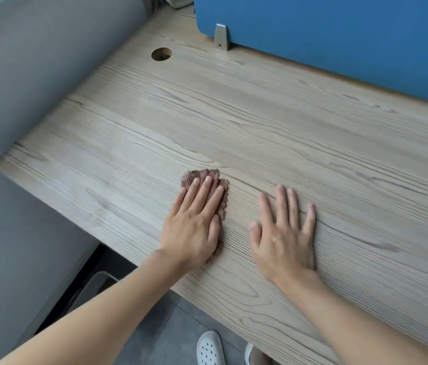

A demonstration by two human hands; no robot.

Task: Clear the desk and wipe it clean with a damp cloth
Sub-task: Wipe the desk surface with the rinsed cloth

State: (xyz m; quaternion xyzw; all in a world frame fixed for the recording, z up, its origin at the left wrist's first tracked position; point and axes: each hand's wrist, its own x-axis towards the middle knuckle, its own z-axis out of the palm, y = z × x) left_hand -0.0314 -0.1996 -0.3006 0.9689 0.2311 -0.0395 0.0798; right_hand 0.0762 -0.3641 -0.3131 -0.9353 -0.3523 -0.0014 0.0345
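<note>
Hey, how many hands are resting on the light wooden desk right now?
2. The left hand presses flat on a reddish-brown scalloped cloth; the right hand lies flat on the bare light wooden desk beside it.

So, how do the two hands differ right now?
The left hand presses on the cloth; the right hand lies directly on the desk. The left hand's fingers lie close together; the right hand's are spread. Both are flat, palm down, fingers straight, near the desk's front edge.
</note>
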